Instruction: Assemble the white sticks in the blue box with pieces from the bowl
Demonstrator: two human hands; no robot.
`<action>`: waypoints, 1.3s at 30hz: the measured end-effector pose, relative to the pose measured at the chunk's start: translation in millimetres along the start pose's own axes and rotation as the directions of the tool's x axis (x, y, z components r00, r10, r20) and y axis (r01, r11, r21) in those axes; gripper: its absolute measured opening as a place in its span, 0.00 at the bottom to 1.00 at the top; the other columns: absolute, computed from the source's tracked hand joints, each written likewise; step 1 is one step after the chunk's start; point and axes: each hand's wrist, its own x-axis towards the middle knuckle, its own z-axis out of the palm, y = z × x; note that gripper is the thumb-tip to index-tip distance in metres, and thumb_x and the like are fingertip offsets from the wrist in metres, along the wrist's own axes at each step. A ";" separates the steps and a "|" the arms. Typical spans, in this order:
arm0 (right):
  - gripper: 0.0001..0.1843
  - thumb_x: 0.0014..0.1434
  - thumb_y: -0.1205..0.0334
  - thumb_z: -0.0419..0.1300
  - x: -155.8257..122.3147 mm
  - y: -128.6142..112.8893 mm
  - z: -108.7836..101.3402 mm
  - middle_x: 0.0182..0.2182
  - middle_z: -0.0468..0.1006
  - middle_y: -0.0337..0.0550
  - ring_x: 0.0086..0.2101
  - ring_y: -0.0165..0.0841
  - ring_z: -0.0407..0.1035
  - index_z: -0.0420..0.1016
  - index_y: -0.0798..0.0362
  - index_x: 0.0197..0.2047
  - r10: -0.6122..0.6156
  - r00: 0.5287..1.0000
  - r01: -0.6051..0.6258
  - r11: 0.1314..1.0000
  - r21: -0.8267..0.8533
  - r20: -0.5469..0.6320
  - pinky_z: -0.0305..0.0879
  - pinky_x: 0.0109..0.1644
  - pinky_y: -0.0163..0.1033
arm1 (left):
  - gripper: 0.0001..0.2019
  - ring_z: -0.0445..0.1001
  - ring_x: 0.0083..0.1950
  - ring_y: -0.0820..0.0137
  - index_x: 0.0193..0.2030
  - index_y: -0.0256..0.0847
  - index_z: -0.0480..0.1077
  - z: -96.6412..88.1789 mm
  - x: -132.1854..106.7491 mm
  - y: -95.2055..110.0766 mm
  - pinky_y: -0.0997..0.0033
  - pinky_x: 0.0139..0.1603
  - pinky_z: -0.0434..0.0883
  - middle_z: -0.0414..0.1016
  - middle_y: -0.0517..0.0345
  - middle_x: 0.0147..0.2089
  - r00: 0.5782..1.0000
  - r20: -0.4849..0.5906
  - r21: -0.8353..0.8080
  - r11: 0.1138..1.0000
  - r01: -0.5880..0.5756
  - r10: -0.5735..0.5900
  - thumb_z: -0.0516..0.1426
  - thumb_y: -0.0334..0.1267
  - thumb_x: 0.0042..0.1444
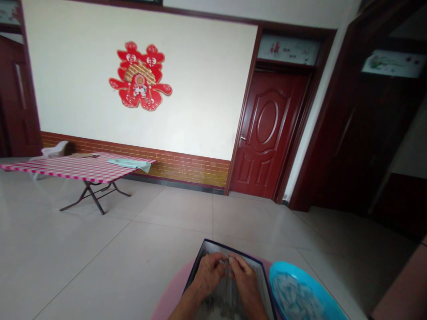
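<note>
Left hand [208, 273], right hand [243, 280] curled, fingertips meeting over dark-rimmed rectangular box [196, 264]; held item unclear; blue plastic basin [278, 268] beside.

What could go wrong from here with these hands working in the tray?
The blue basin sits tight against the dark tray and seems to overhang the pink table, so a bump could tip it. The left hand and right hand work close together over tightly packed rows, so some pieces might get dislodged.
</note>
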 end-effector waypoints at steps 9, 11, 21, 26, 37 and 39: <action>0.20 0.42 0.47 0.64 -2.6 -2.8 0.0 0.35 0.81 0.48 0.36 0.40 0.74 0.80 0.54 0.34 0.015 1.000 -0.015 1.000 0.000 -0.007 0.69 0.36 0.39 | 0.16 0.69 0.28 0.69 0.39 0.39 0.78 -2.2 -2.6 2.7 0.73 0.33 0.64 0.75 0.58 0.26 0.997 0.008 0.108 0.991 -0.082 0.081 0.52 0.34 0.48; 0.21 0.41 0.47 0.64 -2.0 -0.8 0.1 0.34 0.81 0.48 0.36 0.40 0.74 0.80 0.54 0.33 0.016 1.000 -0.016 1.000 0.001 -0.012 0.70 0.36 0.39 | 0.16 0.69 0.28 0.69 0.39 0.39 0.78 -2.4 -2.7 3.4 0.73 0.34 0.64 0.75 0.58 0.27 0.996 0.007 0.126 0.988 -0.086 0.086 0.52 0.34 0.48; 0.19 0.45 0.49 0.62 0.3 5.3 -2.5 0.36 0.81 0.48 0.38 0.40 0.74 0.80 0.54 0.35 -0.014 1.000 0.015 0.998 -0.056 0.021 0.69 0.39 0.39 | 0.15 0.71 0.29 0.68 0.38 0.37 0.77 -0.8 -3.3 3.1 0.72 0.33 0.64 0.75 0.57 0.26 0.998 -0.012 0.196 0.979 -0.062 0.066 0.51 0.36 0.50; 0.21 0.44 0.47 0.63 1.5 8.0 -4.3 0.37 0.81 0.49 0.38 0.42 0.74 0.81 0.55 0.36 -0.004 0.999 0.006 1.000 -0.029 0.050 0.69 0.39 0.40 | 0.12 0.73 0.31 0.69 0.34 0.38 0.77 -0.7 -4.8 5.8 0.73 0.35 0.65 0.77 0.58 0.28 0.994 -0.027 0.227 0.969 -0.098 0.107 0.51 0.35 0.51; 0.24 0.43 0.47 0.65 2.5 15.8 -9.3 0.42 0.80 0.49 0.43 0.43 0.72 0.79 0.54 0.40 0.078 0.992 -0.089 0.989 0.115 0.096 0.69 0.40 0.40 | 0.11 0.75 0.35 0.67 0.39 0.40 0.74 7.6 -6.9 -13.3 0.70 0.38 0.69 0.78 0.55 0.34 0.909 -0.112 0.505 0.811 -0.295 0.401 0.49 0.34 0.58; 0.23 0.43 0.48 0.66 2.1 15.6 -9.5 0.42 0.80 0.49 0.43 0.43 0.72 0.79 0.53 0.40 0.080 0.991 -0.095 0.983 0.154 0.106 0.69 0.42 0.41 | 0.12 0.75 0.36 0.67 0.41 0.41 0.73 11.0 -6.2 -18.6 0.69 0.39 0.70 0.77 0.54 0.35 0.866 -0.129 0.553 0.760 -0.342 0.484 0.48 0.34 0.59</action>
